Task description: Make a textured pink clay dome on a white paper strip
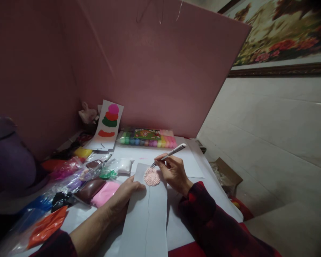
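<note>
My left hand (132, 189) grips the left edge of a long white card (141, 221), its thumb lying on top. Near the card's upper end is a round patch of pale pink clay (152, 177) with a ridged texture. A thin wavy line runs down the card below it. In my right hand (173, 171) is a small fork (173, 151) with a white, dark-striped handle, pinched between thumb and fingers. Its tines point down at the top edge of the pink clay and seem to touch it.
Bags of coloured clay, including pink (106, 193), brown (90, 191) and orange (48, 226), crowd the left. Behind are a clay multipack (148, 138) and a propped card with coloured shapes (109, 125). A purple container (10, 157) stands far left; a cardboard box (226, 173) is at right.
</note>
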Demonstrator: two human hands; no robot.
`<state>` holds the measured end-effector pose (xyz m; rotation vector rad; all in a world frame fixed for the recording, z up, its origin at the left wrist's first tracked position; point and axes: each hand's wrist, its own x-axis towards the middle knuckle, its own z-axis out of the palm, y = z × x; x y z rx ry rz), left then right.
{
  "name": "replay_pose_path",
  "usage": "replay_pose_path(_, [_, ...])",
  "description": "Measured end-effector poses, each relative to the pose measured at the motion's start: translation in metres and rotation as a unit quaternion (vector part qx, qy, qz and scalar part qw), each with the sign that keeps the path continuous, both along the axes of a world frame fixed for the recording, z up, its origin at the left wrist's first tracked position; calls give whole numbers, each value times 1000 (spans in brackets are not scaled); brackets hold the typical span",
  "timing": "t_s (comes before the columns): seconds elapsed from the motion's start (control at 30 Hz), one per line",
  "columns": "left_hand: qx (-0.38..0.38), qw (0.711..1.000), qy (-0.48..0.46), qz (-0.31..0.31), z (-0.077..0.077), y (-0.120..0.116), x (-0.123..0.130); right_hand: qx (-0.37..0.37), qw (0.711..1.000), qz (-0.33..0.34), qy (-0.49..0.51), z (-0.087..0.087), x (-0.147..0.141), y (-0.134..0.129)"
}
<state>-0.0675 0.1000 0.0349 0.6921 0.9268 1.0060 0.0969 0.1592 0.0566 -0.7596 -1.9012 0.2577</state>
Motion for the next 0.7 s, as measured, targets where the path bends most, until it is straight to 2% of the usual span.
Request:
replay_pose_path(0.13, [0, 1000, 1, -2, 2, -1, 0, -1, 1000, 6, -10, -2, 0, 2])
replay_pose_path(0.4, [-1, 1000, -7, -5, 2, -1, 0, 11, 1000, -29, 0, 0, 2, 1])
replay_pose_path(0.57, [-3, 1000, -11, 2, 3, -1, 1, 3, 1000, -16, -7, 0, -1, -1])
replay_pose_path(0.7, [3, 1000, -17, -5, 0, 0, 1, 29, 999, -29, -29, 1, 1, -2])
